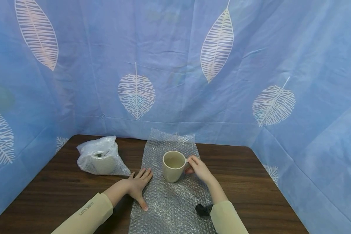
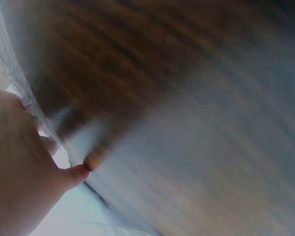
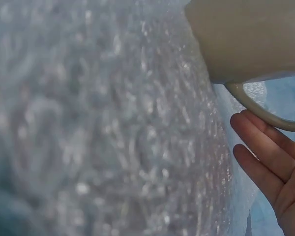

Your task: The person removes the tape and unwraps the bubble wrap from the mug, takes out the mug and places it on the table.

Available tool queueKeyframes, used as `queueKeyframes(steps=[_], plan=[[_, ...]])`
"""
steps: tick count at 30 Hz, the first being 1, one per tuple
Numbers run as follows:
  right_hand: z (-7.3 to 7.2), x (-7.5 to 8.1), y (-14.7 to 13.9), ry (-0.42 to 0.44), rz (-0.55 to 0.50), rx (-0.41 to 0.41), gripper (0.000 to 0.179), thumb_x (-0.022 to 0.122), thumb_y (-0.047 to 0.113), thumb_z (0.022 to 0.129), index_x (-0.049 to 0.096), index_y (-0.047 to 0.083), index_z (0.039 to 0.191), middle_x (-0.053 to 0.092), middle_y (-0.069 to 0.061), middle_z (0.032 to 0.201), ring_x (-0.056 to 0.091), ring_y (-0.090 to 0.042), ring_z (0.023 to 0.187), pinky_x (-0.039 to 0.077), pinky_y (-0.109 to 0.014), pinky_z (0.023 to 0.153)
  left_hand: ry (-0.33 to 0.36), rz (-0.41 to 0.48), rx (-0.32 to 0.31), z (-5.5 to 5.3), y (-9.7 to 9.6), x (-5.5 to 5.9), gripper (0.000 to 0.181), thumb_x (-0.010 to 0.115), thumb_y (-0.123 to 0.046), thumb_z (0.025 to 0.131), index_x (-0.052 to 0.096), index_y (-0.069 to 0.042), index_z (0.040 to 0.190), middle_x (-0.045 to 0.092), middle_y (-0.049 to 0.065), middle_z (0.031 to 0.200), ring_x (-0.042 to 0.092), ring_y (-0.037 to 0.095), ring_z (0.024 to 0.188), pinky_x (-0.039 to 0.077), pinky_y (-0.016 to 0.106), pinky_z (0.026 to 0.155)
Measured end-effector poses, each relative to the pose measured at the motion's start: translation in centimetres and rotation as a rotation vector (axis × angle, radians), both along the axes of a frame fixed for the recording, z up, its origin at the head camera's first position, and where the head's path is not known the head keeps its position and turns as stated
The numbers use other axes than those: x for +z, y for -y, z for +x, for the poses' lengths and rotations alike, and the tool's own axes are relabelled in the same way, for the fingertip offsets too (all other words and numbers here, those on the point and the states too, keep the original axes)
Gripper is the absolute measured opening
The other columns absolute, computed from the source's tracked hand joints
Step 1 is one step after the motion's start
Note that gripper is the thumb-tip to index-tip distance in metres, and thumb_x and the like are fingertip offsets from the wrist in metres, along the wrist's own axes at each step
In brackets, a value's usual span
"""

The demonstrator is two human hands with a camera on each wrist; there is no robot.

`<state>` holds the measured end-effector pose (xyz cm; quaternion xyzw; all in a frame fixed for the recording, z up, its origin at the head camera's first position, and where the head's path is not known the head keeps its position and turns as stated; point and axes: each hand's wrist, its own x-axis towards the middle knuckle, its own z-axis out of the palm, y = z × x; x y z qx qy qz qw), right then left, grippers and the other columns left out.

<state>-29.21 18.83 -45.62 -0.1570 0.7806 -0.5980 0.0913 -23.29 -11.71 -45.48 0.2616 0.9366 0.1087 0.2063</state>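
A beige mug [image 1: 172, 174] stands upright on a long strip of bubble wrap [image 1: 166, 208] laid over the table. My right hand [image 1: 199, 168] pinches its handle from the right, thumb and index finger at the top. In the right wrist view the other fingers [image 3: 265, 147] lie along the outside of the handle [image 3: 260, 112], below the mug's body [image 3: 255, 39]. With fingers spread, my left hand [image 1: 138, 187] rests on the left edge of the strip, thumb toward me. The left wrist view shows that hand [image 2: 19, 172] at the wrap's edge.
On the left of the dark wooden table [image 1: 251, 188] lies a bubble-wrapped bundle [image 1: 105, 164] with a pale rounded object inside, close to the left fingertips. A black device [image 1: 203, 210] sits at the right cuff. A blue leaf-patterned cloth [image 1: 175, 97] hangs behind the table.
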Motion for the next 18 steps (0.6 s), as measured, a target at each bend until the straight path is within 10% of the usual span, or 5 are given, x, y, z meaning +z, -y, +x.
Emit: queueKeyframes(steps=[18], plan=[[1.8, 0.3, -0.2, 0.066, -0.043, -0.024, 0.043, 0.045, 0.028, 0.103, 0.048, -0.015, 0.108, 0.059, -0.034, 0.1, 0.067, -0.04, 0.09, 0.054, -0.044, 0.079, 0.0, -0.01, 0.004, 0.1, -0.1, 0.1, 0.132, 0.083, -0.061, 0.058, 0.012, -0.006, 0.154, -0.002, 0.013, 0.159, -0.007, 0.033, 0.144, 0.004, 0.063, 0.107]])
